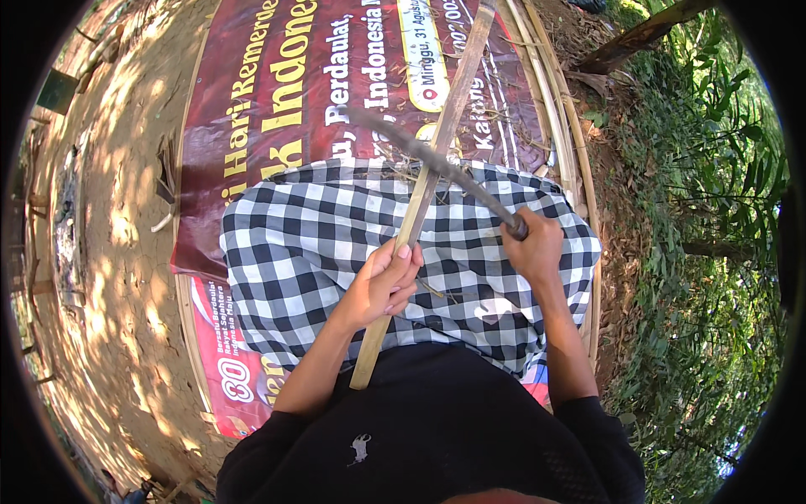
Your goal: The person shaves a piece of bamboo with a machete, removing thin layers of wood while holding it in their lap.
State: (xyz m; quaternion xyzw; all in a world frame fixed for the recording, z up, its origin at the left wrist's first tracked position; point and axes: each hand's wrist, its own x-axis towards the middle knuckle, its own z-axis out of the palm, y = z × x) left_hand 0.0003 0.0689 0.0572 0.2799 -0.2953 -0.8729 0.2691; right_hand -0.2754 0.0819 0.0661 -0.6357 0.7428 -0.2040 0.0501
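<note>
Above the checked cloth (294, 244), my left grip (384, 284) clasps the wooden strip (457, 97), which should steady it; my right grip (535, 245) holds what seems a knife (460, 176), blurred, across it.

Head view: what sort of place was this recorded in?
Outdoors, probably a yard or clearing beside a wooded patch: sun-dappled bare earth lies to the left, dense green plants grow along the right, and a large printed banner is spread between them.
</note>
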